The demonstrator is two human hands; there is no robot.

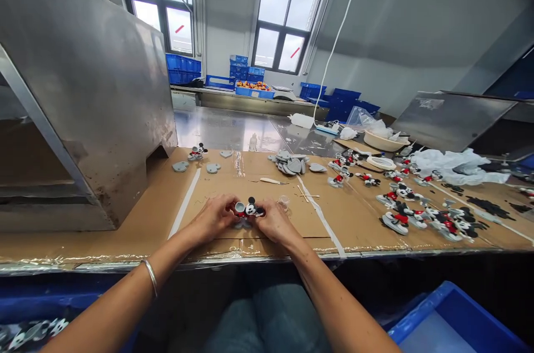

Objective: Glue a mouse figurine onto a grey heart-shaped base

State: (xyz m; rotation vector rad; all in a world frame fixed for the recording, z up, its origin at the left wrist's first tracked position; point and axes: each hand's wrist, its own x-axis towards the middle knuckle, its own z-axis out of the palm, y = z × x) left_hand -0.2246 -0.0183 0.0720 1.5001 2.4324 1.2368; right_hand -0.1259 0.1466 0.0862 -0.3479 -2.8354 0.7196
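Observation:
Both hands hold one mouse figurine (250, 208) with black round ears, a red body and a small grey cup at its side, just above the cardboard-covered bench. My left hand (217, 214) grips it by the cup side, its fingers closed. On the other side my right hand (273, 220) is closed around the figurine's edge. Part of a grey base (242, 225) shows beneath the figure; whether the two are joined I cannot tell. A small clear cup (283, 200) stands just beyond my right hand, with cotton swabs (308, 195) and a knife with a pale handle (271, 180) nearby.
Grey heart-shaped bases (292, 163) lie piled at the back, with a few loose ones (213, 168) and another figurine (197, 152) to the left. Several figurines (404, 214) crowd the right. A metal cabinet (92, 92) bounds the left; a blue bin (454, 319) sits below right.

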